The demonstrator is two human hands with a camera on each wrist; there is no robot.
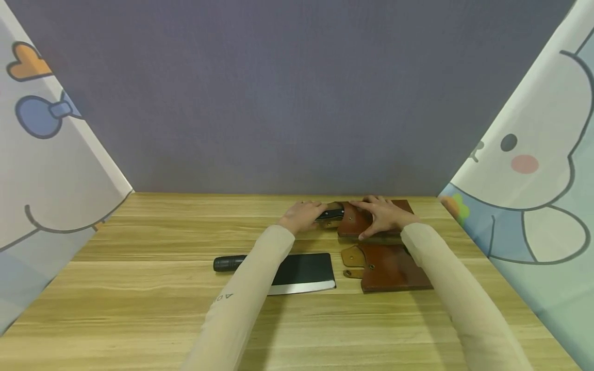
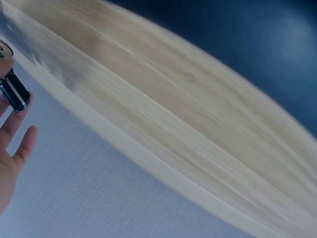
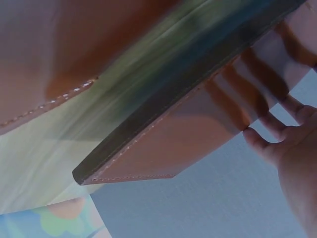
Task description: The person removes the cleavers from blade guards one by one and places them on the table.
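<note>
At the back of the table my left hand point(image 1: 302, 215) grips the black riveted handle point(image 1: 332, 214) of a knife. Its blade is hidden inside a brown leather sheath point(image 1: 351, 221). In the left wrist view the handle's butt end point(image 2: 16, 93) pokes out between the fingers. My right hand point(image 1: 382, 215) spans that sheath, thumb at the near edge and fingers at the far one. The right wrist view shows the fingertips on the edge of the stitched leather sheath point(image 3: 168, 141), which is tilted there.
A cleaver point(image 1: 303, 270) with a black handle lies in front, partly under my left forearm. Nearer on the right lies a second brown leather sheath point(image 1: 394, 268) with a tan strap, partly covered by my right sleeve. A grey wall point(image 1: 287, 103) rises behind the table.
</note>
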